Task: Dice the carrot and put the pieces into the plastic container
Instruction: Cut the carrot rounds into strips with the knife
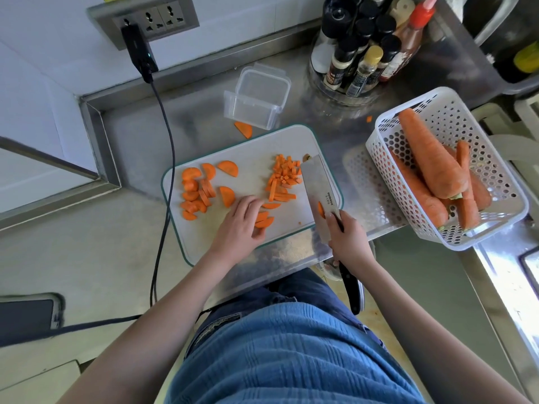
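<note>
Centrally on the steel tabletop [344,132]: white cutting board [256,147] with a teal rim. Left hand [243,221] pressed down on the board's near middle, fingers curled over a few half-moon carrot slices [264,219], thumb tucked beside them. Right hand [348,239] wrapped around the cleaver [319,185] where blade meets handle, blade resting edge-down on the board's right side, one slice stuck to its flat face. Just left of the blade: small pile of diced carrot [287,167] toward the far edge, with several carrot sticks [280,193] nearer. Heap of half-round slices [196,193] on the board's left part. Beyond the board's far edge: clear plastic container [256,96], tilted, with one stray slice [244,129] on the tabletop just in front of it. Right of the board: white perforated basket [443,112] holding whole carrots [428,153]. Farther back: round rack of spice bottles [358,51].
</note>
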A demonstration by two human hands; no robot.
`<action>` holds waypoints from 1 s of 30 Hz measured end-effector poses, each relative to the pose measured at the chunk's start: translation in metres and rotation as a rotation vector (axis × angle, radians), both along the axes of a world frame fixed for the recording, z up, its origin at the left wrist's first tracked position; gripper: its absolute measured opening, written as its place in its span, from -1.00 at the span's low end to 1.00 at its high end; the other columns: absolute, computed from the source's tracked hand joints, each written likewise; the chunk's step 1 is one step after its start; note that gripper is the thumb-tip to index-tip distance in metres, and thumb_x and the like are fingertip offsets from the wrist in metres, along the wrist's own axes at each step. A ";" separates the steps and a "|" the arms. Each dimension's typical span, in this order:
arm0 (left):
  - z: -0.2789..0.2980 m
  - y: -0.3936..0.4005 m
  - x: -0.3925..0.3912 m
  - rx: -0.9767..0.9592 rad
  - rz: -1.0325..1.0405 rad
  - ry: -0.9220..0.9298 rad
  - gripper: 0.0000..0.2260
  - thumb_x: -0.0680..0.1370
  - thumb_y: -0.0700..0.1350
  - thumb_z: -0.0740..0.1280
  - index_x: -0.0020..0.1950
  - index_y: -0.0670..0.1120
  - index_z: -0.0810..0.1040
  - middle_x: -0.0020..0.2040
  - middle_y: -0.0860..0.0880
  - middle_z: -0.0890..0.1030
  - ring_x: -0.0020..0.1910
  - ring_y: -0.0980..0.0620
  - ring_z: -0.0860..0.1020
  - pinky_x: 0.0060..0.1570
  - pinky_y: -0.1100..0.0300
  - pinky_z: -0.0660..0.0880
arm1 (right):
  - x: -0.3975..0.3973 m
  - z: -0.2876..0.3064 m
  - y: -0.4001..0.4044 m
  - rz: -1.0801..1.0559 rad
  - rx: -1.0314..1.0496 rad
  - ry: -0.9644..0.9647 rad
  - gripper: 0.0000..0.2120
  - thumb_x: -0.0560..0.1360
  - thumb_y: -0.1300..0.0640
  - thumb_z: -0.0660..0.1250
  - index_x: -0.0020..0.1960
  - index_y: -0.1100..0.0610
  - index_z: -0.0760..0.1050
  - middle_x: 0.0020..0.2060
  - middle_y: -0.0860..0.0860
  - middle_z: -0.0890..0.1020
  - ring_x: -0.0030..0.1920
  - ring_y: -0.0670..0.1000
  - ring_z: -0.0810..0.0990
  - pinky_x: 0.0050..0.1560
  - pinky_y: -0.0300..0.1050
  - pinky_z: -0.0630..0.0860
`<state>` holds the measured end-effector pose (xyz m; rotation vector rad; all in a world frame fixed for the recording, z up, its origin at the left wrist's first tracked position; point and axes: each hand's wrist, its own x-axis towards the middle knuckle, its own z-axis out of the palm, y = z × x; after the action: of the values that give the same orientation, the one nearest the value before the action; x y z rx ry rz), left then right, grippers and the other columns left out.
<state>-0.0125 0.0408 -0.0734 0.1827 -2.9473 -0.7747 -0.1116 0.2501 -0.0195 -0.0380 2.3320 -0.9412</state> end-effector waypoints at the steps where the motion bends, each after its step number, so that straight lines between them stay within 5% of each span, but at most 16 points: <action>1: 0.001 0.001 -0.002 0.027 0.010 -0.014 -0.57 0.39 -0.19 0.44 0.22 -0.26 0.46 0.17 -0.16 0.50 0.19 -0.13 0.45 0.23 0.06 0.41 | 0.000 0.000 -0.001 0.002 0.002 -0.002 -0.78 0.63 -0.01 0.11 -0.11 0.06 0.40 -0.28 0.04 0.55 -0.25 0.15 0.60 -0.37 -0.01 0.46; 6: 0.002 0.004 -0.013 0.055 -0.057 0.023 -0.69 0.34 -0.22 0.46 0.05 -0.21 0.54 -0.03 -0.09 0.58 0.04 -0.02 0.42 0.09 0.14 0.39 | 0.000 0.001 -0.005 0.058 0.010 0.012 -0.74 0.63 -0.03 0.12 -0.08 0.10 0.45 -0.31 0.06 0.56 -0.33 0.09 0.56 -0.42 -0.09 0.42; 9: 0.001 0.010 -0.013 0.062 -0.091 -0.027 -0.72 0.30 -0.19 0.45 -0.04 -0.17 0.52 -0.09 -0.05 0.54 -0.04 -0.04 0.44 -0.04 0.02 0.47 | 0.001 0.001 -0.007 0.123 0.035 0.032 -0.72 0.63 -0.03 0.10 -0.01 0.14 0.45 -0.28 0.08 0.58 -0.31 0.04 0.53 -0.35 -0.07 0.39; 16: 0.010 0.009 -0.028 0.145 0.121 0.028 -0.53 0.43 0.08 0.36 0.23 -0.18 0.50 0.11 -0.09 0.52 0.12 -0.06 0.44 0.12 0.13 0.40 | 0.001 0.001 -0.010 0.100 0.045 0.058 -0.72 0.64 -0.02 0.10 -0.01 0.16 0.45 -0.33 0.04 0.54 -0.35 0.02 0.49 -0.41 -0.11 0.32; 22: 0.011 0.007 -0.063 0.086 -0.044 -0.054 -0.68 0.30 -0.19 0.55 0.01 -0.21 0.62 -0.05 -0.12 0.63 -0.01 -0.20 0.53 -0.01 -0.06 0.52 | 0.002 0.000 -0.004 0.054 0.051 0.077 -0.71 0.63 0.00 0.12 -0.08 0.20 0.43 -0.34 0.07 0.53 -0.35 0.11 0.50 -0.37 -0.03 0.40; 30: 0.015 -0.002 -0.052 0.186 -0.085 -0.003 -0.55 0.37 -0.53 0.28 0.17 -0.18 0.55 0.11 -0.14 0.59 0.09 -0.13 0.56 0.02 0.01 0.54 | 0.002 -0.005 0.002 0.002 0.053 0.085 -0.70 0.62 -0.02 0.12 -0.04 0.21 0.44 -0.30 0.08 0.54 -0.36 0.16 0.53 -0.37 0.15 0.55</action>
<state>-0.0641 0.0384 -0.0582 0.0713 -2.8993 -1.0620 -0.1092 0.2526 -0.0246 -0.0605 2.4335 -0.8923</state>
